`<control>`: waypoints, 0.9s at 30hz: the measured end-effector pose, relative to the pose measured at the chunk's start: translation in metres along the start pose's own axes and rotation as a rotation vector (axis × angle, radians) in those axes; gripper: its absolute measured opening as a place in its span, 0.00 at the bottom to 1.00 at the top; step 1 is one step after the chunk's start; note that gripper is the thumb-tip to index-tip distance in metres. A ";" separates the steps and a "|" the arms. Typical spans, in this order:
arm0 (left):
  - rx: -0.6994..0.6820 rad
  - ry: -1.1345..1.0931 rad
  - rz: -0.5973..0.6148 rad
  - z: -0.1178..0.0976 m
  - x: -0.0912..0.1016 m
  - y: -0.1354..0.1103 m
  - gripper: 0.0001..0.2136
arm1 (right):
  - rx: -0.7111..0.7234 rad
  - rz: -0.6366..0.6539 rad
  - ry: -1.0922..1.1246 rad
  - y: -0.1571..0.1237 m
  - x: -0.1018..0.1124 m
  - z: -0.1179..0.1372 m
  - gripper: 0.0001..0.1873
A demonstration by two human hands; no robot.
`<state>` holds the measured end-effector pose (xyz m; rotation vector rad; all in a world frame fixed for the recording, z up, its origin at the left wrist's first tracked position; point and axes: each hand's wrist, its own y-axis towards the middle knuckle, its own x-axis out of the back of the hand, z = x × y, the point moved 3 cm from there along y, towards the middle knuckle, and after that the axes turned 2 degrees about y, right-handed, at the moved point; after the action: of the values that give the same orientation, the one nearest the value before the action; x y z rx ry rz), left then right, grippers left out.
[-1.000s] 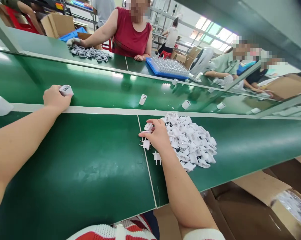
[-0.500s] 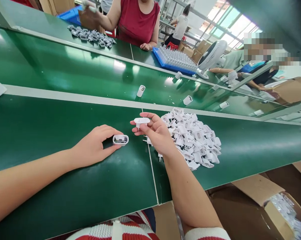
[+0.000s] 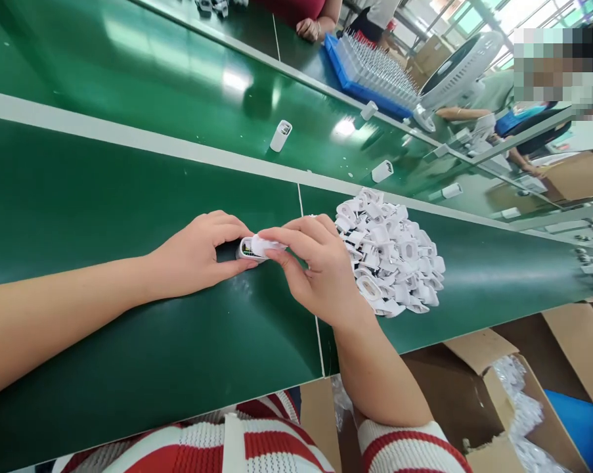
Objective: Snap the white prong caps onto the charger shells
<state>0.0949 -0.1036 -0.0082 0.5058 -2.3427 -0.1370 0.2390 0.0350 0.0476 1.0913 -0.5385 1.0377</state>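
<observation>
Fingers [image 3: 238,267] pinched in, the left hand [image 3: 192,261] grips a white casing [image 3: 257,257], the right hand [image 3: 320,272] a cap [image 3: 263,246]; misaligned pressure could jam them.

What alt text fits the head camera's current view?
A person's left grip holds an open, rounded white plastic casing while the right grip holds a small white plastic piece at its opening. White plastic parts lie heaped on a green tabletop.

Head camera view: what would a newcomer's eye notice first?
The heap of small white plastic parts, right of centre on the green tabletop, stands out first. Near the middle, the bare left hand holds a white oval plastic housing, and the bare right hand a white plastic piece at its open end.
</observation>
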 end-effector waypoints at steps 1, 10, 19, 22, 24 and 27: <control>-0.005 0.000 -0.005 0.000 0.000 0.000 0.17 | 0.017 0.005 -0.020 0.000 -0.003 0.001 0.13; -0.016 0.016 -0.010 0.004 -0.002 0.003 0.17 | -0.009 -0.170 0.091 0.003 -0.015 0.000 0.07; -0.012 0.000 -0.004 0.002 -0.003 0.003 0.18 | 0.028 -0.148 0.036 0.004 -0.017 -0.001 0.09; 0.009 -0.011 0.001 0.002 -0.002 0.002 0.18 | 0.039 -0.116 0.046 0.004 -0.016 0.001 0.08; 0.013 -0.008 0.005 0.002 -0.002 0.002 0.17 | 0.046 -0.112 0.054 0.005 -0.015 0.001 0.08; 0.009 0.003 0.012 0.002 -0.002 0.003 0.16 | 0.041 -0.130 0.031 0.004 -0.016 0.002 0.07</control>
<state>0.0944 -0.1004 -0.0102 0.4963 -2.3445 -0.1197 0.2289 0.0271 0.0372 1.1292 -0.4170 0.9535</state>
